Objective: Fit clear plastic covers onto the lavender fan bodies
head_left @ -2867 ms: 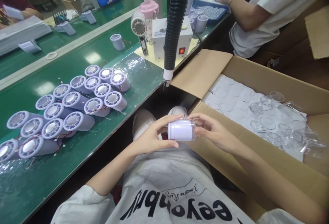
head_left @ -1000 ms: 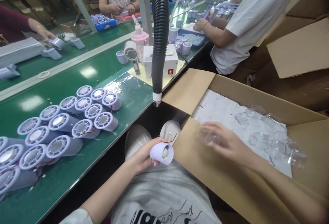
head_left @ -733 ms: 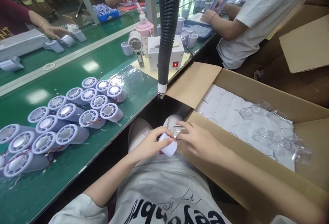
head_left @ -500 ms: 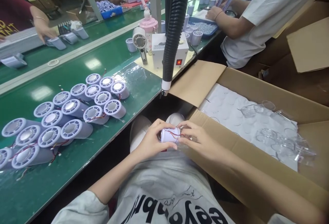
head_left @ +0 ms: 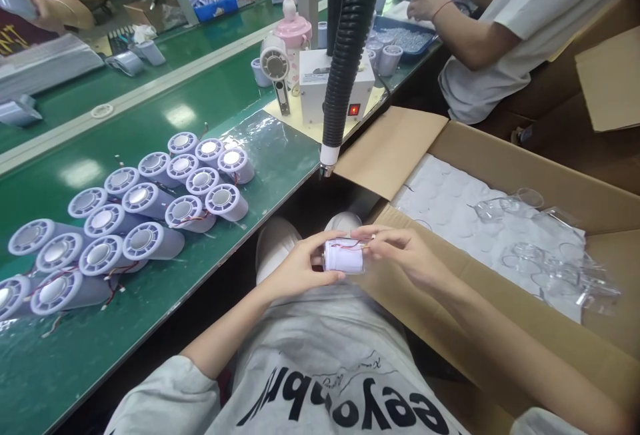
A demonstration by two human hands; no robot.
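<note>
Over my lap I hold a small lilac cylinder (head_left: pixel 343 256) with thin red wires along its top. My left hand (head_left: pixel 295 269) wraps round its left end, fingers closed on it. My right hand (head_left: pixel 405 253) pinches the right end, where a clear plastic cap seems to sit, though I cannot make it out well. Several more lilac cylinders (head_left: pixel 150 205) with round grille faces lie in rows on the green bench (head_left: pixel 250 155) to my left.
An open cardboard box (head_left: pixel 500 155) at my right holds white padding and loose clear plastic cups (head_left: pixel 555 262). A black corrugated hose (head_left: pixel 347 55) hangs above the bench edge before a white control box (head_left: pixel 345 92). Other people work at the far benches and to the right.
My right hand fetched a clear cup from the box and brought it to the cylinder in my left hand. Both hands now hold the cylinder level, slightly higher.
</note>
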